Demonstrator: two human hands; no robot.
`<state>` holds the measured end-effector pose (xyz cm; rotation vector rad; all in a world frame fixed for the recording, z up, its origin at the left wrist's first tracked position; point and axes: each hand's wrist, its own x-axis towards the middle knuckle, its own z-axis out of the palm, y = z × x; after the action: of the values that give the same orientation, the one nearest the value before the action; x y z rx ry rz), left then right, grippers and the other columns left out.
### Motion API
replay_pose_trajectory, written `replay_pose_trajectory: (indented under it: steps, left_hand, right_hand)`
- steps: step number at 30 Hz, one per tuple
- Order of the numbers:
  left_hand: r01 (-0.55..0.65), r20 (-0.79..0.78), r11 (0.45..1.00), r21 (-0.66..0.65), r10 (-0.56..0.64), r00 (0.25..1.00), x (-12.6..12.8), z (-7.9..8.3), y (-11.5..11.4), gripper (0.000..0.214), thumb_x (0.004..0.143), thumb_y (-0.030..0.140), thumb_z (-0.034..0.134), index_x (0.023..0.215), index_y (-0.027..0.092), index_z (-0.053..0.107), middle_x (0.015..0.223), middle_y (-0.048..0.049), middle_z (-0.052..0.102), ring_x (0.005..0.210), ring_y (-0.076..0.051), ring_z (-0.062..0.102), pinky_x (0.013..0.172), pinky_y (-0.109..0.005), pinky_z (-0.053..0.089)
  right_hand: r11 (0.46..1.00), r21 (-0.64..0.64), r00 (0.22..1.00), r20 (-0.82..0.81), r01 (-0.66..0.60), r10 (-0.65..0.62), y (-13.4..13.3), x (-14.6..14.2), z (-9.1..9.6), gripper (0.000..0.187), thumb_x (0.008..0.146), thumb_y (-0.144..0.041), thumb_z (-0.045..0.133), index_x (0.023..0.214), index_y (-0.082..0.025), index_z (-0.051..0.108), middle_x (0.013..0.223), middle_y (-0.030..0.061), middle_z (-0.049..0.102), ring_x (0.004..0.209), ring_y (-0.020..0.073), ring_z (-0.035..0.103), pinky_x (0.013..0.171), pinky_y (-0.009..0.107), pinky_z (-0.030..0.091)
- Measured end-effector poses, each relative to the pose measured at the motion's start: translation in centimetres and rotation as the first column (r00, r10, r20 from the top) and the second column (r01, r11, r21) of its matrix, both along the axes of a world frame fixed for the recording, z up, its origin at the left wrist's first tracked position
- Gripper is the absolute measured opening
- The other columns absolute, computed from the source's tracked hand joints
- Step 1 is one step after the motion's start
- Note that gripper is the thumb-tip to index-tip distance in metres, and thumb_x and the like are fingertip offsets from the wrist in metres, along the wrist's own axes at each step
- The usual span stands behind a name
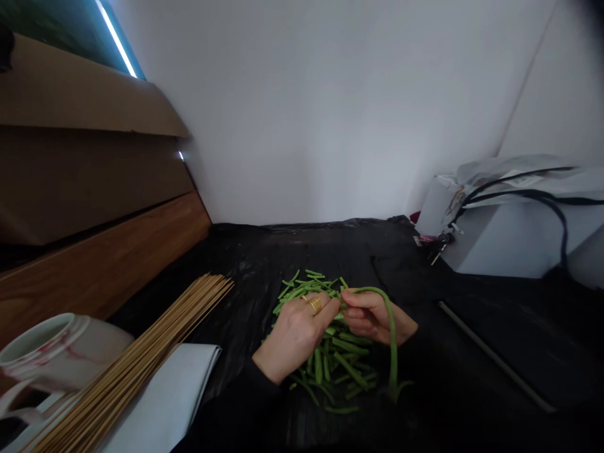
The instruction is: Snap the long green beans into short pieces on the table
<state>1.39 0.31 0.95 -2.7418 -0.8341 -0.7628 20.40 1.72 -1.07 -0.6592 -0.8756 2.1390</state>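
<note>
A long green bean (392, 333) arches over my right hand (370, 314) and droops down beside my wrist. My right thumb and fingers are closed around its near end. My left hand (299, 324), with gold rings on it, meets the right one at that end, its fingertips pinched together on the bean; the exact contact is partly hidden. Under and around both hands lies a loose pile of short cut bean pieces (349, 348), spread over the black plastic-like cover (245, 352).
Thin wooden sticks (155, 346) lie in a bundle at left, across a folded white sheet (165, 402) beside a white mug (70, 352). A dark flat object (514, 352) lies at right. Behind it stands a white box (500, 239) with black straps and keys. A white wall rises behind.
</note>
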Motion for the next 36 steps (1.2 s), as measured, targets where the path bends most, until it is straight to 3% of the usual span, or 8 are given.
replay_pose_trajectory:
  steps: [6,10,16,19,22,26,32,36]
  left_hand:
    - [0.048,0.076,0.998,-0.035,-0.045,0.996,-0.1,-0.5,0.1,0.024,0.090,0.004,0.042,0.104,0.015,0.058,0.084,-0.0051,0.063,0.078,-0.019,0.060,0.069,-0.030,0.047]
    - [0.036,0.324,0.972,-0.233,0.043,0.945,0.1,-0.5,0.4,0.020,0.090,0.009,0.047,0.104,0.018,0.058,0.089,-0.0051,0.062,0.083,-0.018,0.059,0.074,-0.030,0.046]
    - [0.365,0.752,0.710,-0.602,0.352,0.557,0.7,0.2,0.9,0.018,0.098,0.035,0.037,0.088,0.020,0.044,0.070,0.0027,0.055,0.056,-0.011,0.054,0.054,-0.023,0.043]
    - [0.342,0.685,0.660,-0.669,0.369,0.628,0.8,-0.1,1.0,0.020,0.091,0.038,0.052,0.087,0.019,0.050,0.066,0.0047,0.051,0.052,-0.009,0.048,0.050,-0.020,0.038]
    - [0.191,0.590,0.741,-0.643,0.321,0.741,1.0,-0.5,0.9,0.020,0.080,0.033,0.068,0.085,0.017,0.058,0.075,0.0011,0.060,0.069,-0.013,0.055,0.064,-0.023,0.042]
    - [0.092,0.522,0.809,-0.580,0.283,0.805,0.9,-0.5,0.7,0.013,0.087,0.029,0.060,0.082,0.017,0.062,0.081,-0.0014,0.065,0.077,-0.015,0.058,0.073,-0.026,0.042]
    - [0.041,0.590,0.795,-0.605,0.412,0.694,0.7,-0.1,0.9,0.019,0.087,0.034,0.058,0.079,0.017,0.058,0.068,0.0017,0.058,0.063,-0.012,0.051,0.061,-0.022,0.039]
    - [0.317,0.673,0.624,-0.714,0.488,0.556,0.6,0.0,1.4,0.027,0.087,0.042,0.057,0.080,0.017,0.055,0.057,0.0043,0.052,0.051,-0.009,0.046,0.050,-0.019,0.036]
  right_hand:
    - [0.995,-0.021,0.995,-0.026,-0.092,0.092,-0.1,-0.3,-0.1,0.040,0.079,-0.041,0.068,0.059,-0.018,0.043,0.046,-0.0091,0.034,0.035,0.0029,0.023,0.034,0.019,0.012]
    - [0.998,0.049,0.999,-0.022,-0.034,0.035,-0.3,-0.4,0.3,0.041,0.083,-0.042,0.065,0.058,-0.017,0.044,0.046,-0.0079,0.037,0.036,0.0030,0.027,0.036,0.019,0.017]
    - [0.993,0.054,0.994,0.028,0.105,-0.106,-0.3,-0.9,0.4,0.037,0.078,-0.042,0.071,0.062,-0.016,0.050,0.050,-0.0070,0.042,0.038,0.0034,0.030,0.037,0.020,0.015]
    - [0.989,0.091,0.989,0.082,0.118,-0.126,-0.4,-1.2,0.1,0.039,0.078,-0.046,0.070,0.061,-0.016,0.051,0.048,-0.0066,0.043,0.037,0.0034,0.030,0.037,0.021,0.015]
    - [0.979,0.169,0.979,0.143,0.117,-0.142,-0.6,-1.6,-0.2,0.040,0.080,-0.050,0.065,0.063,-0.016,0.053,0.047,-0.0068,0.042,0.036,0.0035,0.030,0.036,0.021,0.016]
    - [0.962,0.218,0.951,0.224,0.162,-0.211,-0.7,-1.8,-0.1,0.042,0.078,-0.055,0.065,0.065,-0.016,0.054,0.047,-0.0066,0.044,0.036,0.0045,0.033,0.036,0.021,0.018]
    - [0.857,0.351,0.850,0.237,0.377,-0.470,-0.3,-0.9,0.4,0.039,0.076,-0.050,0.070,0.064,-0.017,0.052,0.053,-0.0054,0.048,0.043,0.0052,0.040,0.040,0.019,0.025]
    - [0.834,0.370,0.825,0.240,0.409,-0.511,-0.1,-0.4,0.3,0.034,0.074,-0.046,0.073,0.069,-0.017,0.056,0.058,-0.0041,0.052,0.046,0.0058,0.042,0.041,0.019,0.029]
